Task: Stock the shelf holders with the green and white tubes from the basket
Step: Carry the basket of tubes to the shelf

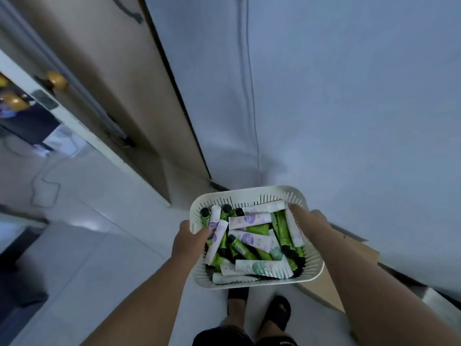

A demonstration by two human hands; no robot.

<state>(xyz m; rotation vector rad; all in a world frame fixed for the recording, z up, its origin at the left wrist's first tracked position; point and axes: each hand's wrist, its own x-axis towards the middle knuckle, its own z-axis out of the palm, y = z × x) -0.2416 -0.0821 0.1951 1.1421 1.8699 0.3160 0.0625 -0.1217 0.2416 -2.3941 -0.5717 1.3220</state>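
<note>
Lower centre: white slotted basket (249, 192), held off floor (99, 245). Packed with tubes (262, 267), green and white, jumbled, all inside. Left hand (189, 242) gripping left rim, thumb hooked over edge. Right hand (311, 221) gripping right rim likewise. Below basket: feet in dark sandals (280, 312). Upper left: brown door (112, 71), brass knob (57, 79).

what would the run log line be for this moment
left hand: grips basket rim | right hand: grips basket rim | tubes: in basket
</note>
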